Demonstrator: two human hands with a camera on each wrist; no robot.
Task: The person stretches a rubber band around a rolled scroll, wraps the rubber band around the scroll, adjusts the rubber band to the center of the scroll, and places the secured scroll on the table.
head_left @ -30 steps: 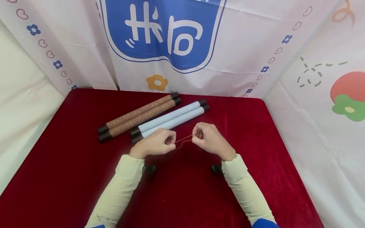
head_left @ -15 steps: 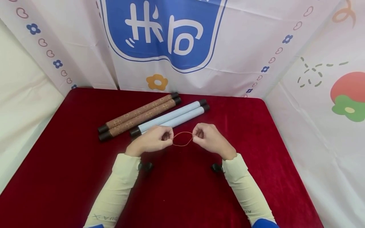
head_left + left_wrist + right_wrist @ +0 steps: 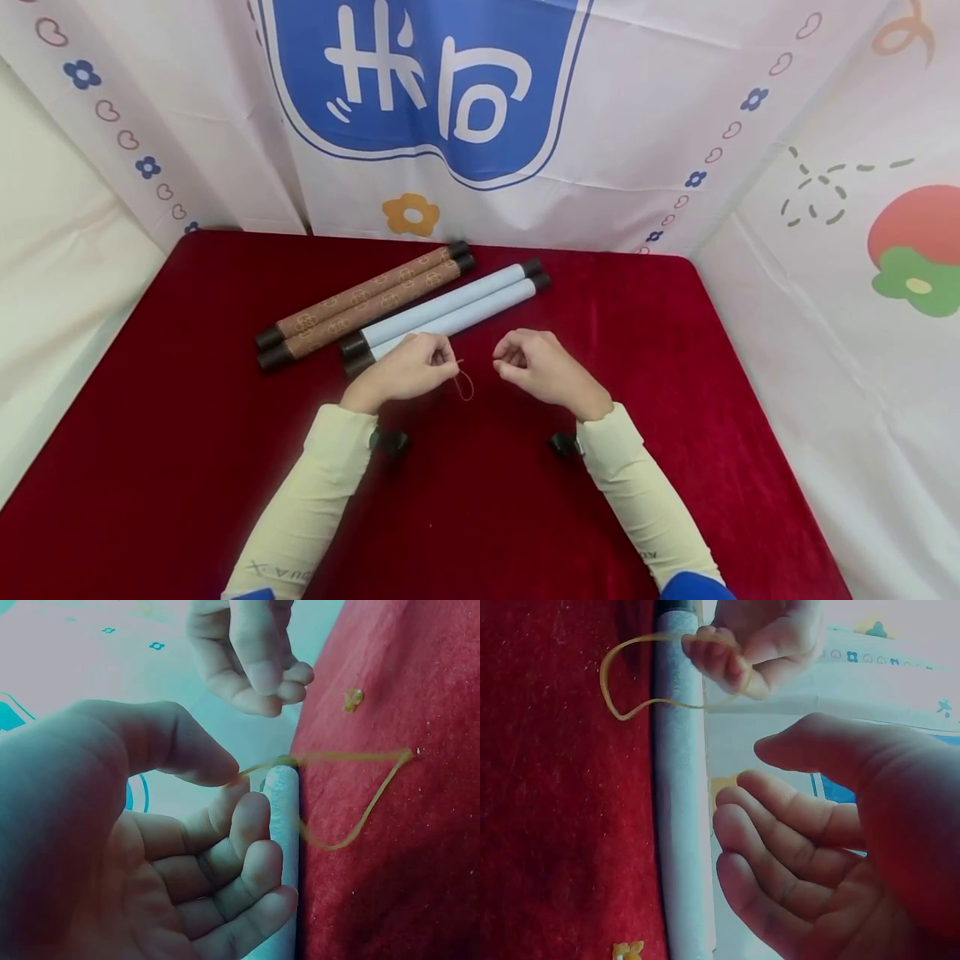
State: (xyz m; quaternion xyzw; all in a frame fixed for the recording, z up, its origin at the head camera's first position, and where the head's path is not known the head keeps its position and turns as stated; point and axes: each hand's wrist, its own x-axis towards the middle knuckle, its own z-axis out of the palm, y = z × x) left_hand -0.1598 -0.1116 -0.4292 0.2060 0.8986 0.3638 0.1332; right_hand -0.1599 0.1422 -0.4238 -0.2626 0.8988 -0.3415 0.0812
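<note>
A thin rubber band (image 3: 469, 395) hangs from my left hand (image 3: 411, 367), pinched between thumb and index finger. In the left wrist view the rubber band (image 3: 352, 757) forms a loose loop to the right of the fingertips. My right hand (image 3: 551, 371) is a short way to the right, its fingers loosely bent. In the right wrist view there is a gap between thumb and fingers of the right hand (image 3: 802, 840), with nothing held. Behind the left hand lie two light blue rolls (image 3: 465, 312) with black ends, partly covered by that hand.
Two brown patterned rolls (image 3: 375, 302) with black ends lie side by side, left of the blue ones. A red cloth (image 3: 480, 517) covers the table. A small yellowish item (image 3: 353, 700) shows on the cloth. Printed white curtains (image 3: 600, 200) surround the table.
The rubber band was stretched between both hands, then opened into a loop. My right hand has let go of it and moved slightly left; the band now dangles from the left hand.
</note>
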